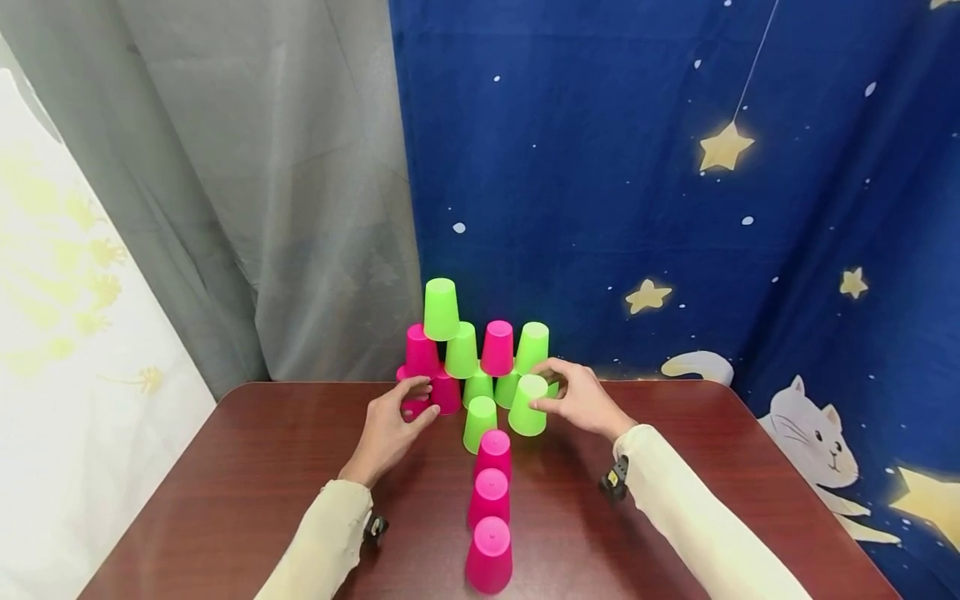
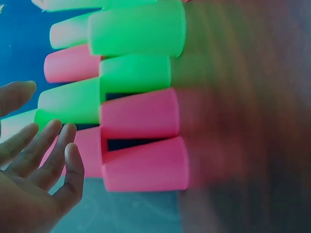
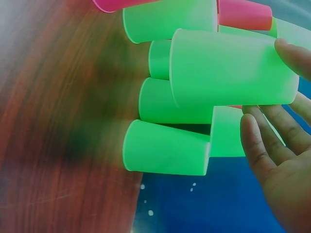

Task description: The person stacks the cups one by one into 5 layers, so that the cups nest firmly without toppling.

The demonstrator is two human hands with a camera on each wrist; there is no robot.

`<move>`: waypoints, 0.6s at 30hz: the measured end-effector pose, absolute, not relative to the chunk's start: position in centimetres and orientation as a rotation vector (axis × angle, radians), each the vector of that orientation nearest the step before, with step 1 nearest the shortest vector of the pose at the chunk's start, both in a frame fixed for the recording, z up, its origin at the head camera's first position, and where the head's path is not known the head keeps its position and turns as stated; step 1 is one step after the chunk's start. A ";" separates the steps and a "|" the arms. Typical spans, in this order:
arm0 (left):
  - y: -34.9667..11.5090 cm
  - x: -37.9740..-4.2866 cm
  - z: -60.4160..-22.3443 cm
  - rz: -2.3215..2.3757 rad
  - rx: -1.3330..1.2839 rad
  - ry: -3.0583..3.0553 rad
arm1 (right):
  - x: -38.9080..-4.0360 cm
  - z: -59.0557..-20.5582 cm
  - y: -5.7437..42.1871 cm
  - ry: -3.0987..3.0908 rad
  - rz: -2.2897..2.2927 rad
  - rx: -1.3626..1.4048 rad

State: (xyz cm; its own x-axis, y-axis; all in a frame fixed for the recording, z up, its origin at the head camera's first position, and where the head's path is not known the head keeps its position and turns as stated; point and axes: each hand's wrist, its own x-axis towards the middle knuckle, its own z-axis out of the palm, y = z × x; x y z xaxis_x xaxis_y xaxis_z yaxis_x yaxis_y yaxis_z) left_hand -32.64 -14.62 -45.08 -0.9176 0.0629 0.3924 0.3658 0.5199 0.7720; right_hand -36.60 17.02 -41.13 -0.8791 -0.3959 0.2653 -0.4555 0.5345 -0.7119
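The right hand point(image 1: 581, 400) grasps a green cup point(image 1: 528, 405), mouth down, as I watch by remote feed: thumb on the near side, fingers behind. The cup is left of that hand, in front of a stack point(image 1: 497, 348) of pink and green cups.

The left hand point(image 1: 386, 429) is released, gripping nothing, its fingers loosely bent near the stack's bottom pink cups point(image 1: 447, 395); whether they touch, I cannot tell. Beyond that hand and to its right, a single green cup point(image 1: 441, 308) crowns the tiers.

Between the hands, I see another green cup point(image 1: 480, 423) on the worktop point(image 1: 300, 500); from there, three pink cups point(image 1: 489, 554) line up toward my head camera, the last two nearer it than either hand.

Below the right hand's wrist, a black device point(image 1: 617, 479) bears a yellow patch, too small for me to read. Right of the right hand, a printed cat point(image 1: 813, 433) decorates a blue curtain point(image 1: 562, 167).
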 end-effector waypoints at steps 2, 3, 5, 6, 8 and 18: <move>-14.2 -32.5 -45.7 -1.389 -0.350 -2.448 | -36.6 -40.7 17.0 -2.692 1.275 0.749; -14.0 -32.4 -45.9 -1.407 -0.351 -2.451 | -36.7 -40.5 17.0 -2.690 1.270 0.751; -13.6 -32.2 -46.4 -1.436 -0.358 -2.456 | -36.8 -40.1 16.8 -2.690 1.263 0.754; -13.5 -32.1 -46.5 -1.445 -0.359 -2.463 | -36.8 -39.9 16.8 -2.691 1.255 0.762; -13.2 -31.9 -46.9 -1.469 -0.380 -2.485 | -37.0 -39.4 16.7 -2.694 1.254 0.773; -12.1 -31.3 -48.2 -1.620 -0.599 -2.579 | -38.0 -35.7 15.9 -2.694 1.140 0.851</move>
State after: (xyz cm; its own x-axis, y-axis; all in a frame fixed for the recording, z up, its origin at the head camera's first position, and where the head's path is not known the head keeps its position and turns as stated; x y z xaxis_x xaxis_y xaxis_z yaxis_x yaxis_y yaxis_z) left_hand -31.30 -12.08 -48.17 -0.9250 0.3009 0.2322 0.3398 0.3810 0.8598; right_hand -37.95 15.86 -35.67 -0.8398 -0.4572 0.2929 -0.5285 0.5648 -0.6338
